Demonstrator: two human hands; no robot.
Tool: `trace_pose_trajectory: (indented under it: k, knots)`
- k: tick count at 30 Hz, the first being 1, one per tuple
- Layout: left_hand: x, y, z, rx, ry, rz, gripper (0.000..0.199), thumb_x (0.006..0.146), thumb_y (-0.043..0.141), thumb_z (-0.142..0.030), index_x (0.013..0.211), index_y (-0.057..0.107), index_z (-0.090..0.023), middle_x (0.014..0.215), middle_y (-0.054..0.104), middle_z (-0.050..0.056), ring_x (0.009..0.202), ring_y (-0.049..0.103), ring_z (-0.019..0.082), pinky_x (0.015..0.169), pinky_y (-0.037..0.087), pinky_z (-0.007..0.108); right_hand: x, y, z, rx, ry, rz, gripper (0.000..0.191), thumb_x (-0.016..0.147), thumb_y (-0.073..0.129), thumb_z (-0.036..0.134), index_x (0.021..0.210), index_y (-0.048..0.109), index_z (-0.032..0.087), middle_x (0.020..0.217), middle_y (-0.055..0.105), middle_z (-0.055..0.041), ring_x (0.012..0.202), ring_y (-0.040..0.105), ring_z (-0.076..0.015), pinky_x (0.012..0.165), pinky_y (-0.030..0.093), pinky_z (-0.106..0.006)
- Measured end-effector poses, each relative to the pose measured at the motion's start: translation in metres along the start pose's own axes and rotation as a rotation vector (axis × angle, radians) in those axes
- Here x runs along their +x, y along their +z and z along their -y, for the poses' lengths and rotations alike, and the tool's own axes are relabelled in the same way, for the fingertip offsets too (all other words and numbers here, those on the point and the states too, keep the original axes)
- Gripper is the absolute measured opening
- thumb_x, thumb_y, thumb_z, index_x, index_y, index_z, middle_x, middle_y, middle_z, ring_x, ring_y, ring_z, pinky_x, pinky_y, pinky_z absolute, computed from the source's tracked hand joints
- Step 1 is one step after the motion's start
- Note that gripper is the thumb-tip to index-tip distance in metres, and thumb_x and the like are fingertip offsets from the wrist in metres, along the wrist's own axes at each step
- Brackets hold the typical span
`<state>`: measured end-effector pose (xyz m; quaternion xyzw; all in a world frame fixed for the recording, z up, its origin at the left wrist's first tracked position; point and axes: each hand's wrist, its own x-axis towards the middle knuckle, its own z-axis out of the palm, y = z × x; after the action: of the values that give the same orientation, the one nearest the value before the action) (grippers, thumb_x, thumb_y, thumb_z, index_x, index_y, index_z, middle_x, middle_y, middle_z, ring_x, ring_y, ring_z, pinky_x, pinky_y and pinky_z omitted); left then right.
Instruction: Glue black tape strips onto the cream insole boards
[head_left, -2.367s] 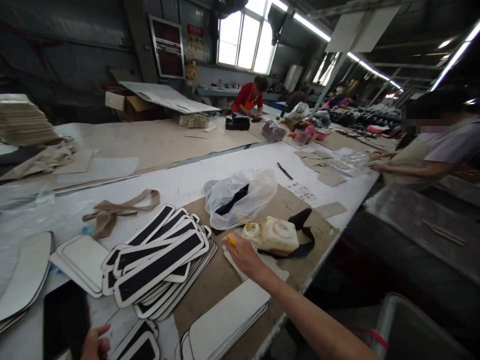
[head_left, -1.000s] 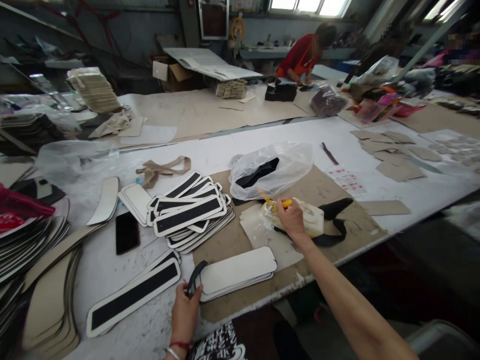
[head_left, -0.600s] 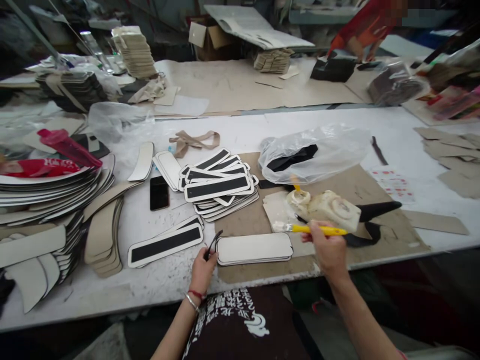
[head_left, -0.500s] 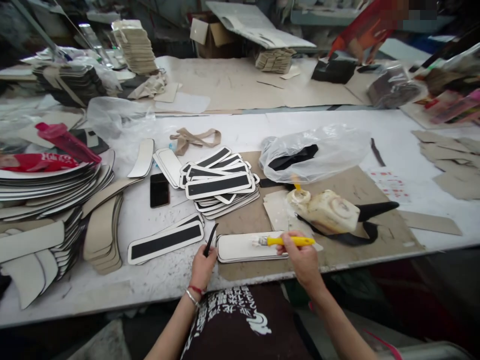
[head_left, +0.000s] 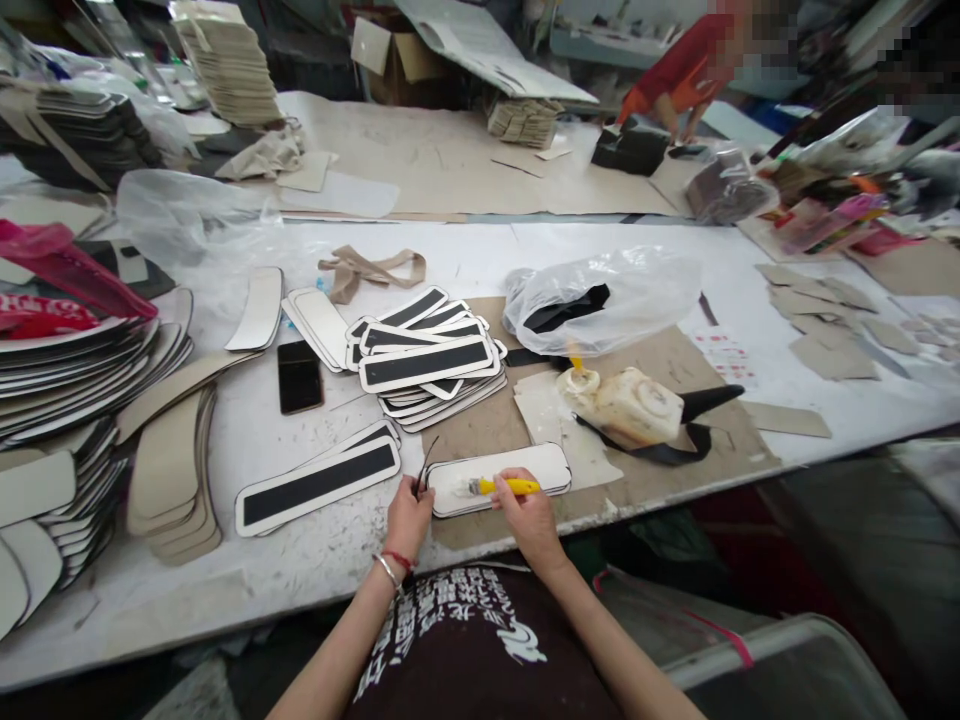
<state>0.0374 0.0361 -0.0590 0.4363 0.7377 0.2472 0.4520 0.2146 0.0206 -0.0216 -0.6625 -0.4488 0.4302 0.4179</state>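
My right hand grips a yellow-handled paintbrush, its bristles on the left part of a white rounded strip that tops a small stack. At the stack's left end my left hand is closed on a thin black strip, which sticks up from the fingers. Left of that hand lies a white panel with a black inset, over another one. Behind the stack is a pile of similar black-inset panels. A stained cream plastic container lies on its side to the right, beside black strips.
A phone rests left of the pile. Stacks of curved panels fill the left side. Behind the container lies a clear plastic bag with black material. A person in red bends over the far table. The table edge runs close before me.
The brush and my right hand have moved left along the white strip. The black strip in my left hand now looks thinner and leans differently. The whole view has shifted somewhat.
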Motion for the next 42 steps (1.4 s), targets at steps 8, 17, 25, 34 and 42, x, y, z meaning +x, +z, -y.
trace_pose_trajectory:
  k: [8,17,25,34,42]
  knots:
    - [-0.002,-0.003,-0.002,0.071,0.022,0.031,0.014,0.072,0.05,-0.033,0.071,0.042,-0.021,0.064,0.052,-0.001,0.06,0.049,0.017,0.059,0.034,0.028,0.004,-0.058,-0.002,-0.494,-0.359,-0.257,0.017,0.086,0.045,0.03,0.084,0.056,0.017,0.082,0.055,-0.0056,0.078,0.054,-0.0163,0.074,0.046,-0.032]
    - [-0.004,-0.002,-0.006,0.082,0.028,0.021,0.022,0.069,0.049,-0.042,0.073,0.043,-0.022,0.066,0.053,0.0,0.061,0.05,0.018,0.06,0.037,0.029,0.009,-0.093,0.007,-0.707,-0.533,-0.342,0.012,0.087,0.043,0.02,0.091,0.054,0.017,0.083,0.054,-0.0059,0.081,0.056,-0.016,0.075,0.048,-0.032]
    - [-0.009,-0.004,-0.009,0.068,0.045,0.024,0.022,0.067,0.049,-0.042,0.074,0.044,-0.021,0.065,0.054,0.0,0.06,0.052,0.019,0.059,0.038,0.03,0.001,-0.075,0.001,-0.971,-0.571,-0.208,0.013,0.087,0.043,0.017,0.088,0.056,0.018,0.084,0.055,-0.0075,0.081,0.053,-0.0181,0.073,0.047,-0.031]
    - [-0.004,-0.003,-0.002,0.067,0.055,0.03,0.026,0.067,0.05,-0.045,0.077,0.044,-0.021,0.067,0.056,0.001,0.063,0.055,0.021,0.061,0.04,0.032,-0.019,-0.031,0.022,-0.723,-0.548,0.016,0.011,0.086,0.045,0.016,0.09,0.054,0.019,0.087,0.054,-0.0051,0.085,0.053,-0.0148,0.078,0.046,-0.025]
    - [-0.004,-0.002,-0.002,0.055,0.048,0.042,0.03,0.064,0.051,-0.048,0.076,0.045,-0.021,0.06,0.054,-0.001,0.057,0.053,0.02,0.057,0.04,0.032,-0.023,-0.024,0.02,-0.742,-0.533,0.057,0.011,0.084,0.046,0.015,0.087,0.056,0.019,0.086,0.055,-0.0055,0.084,0.053,-0.0159,0.076,0.046,-0.027]
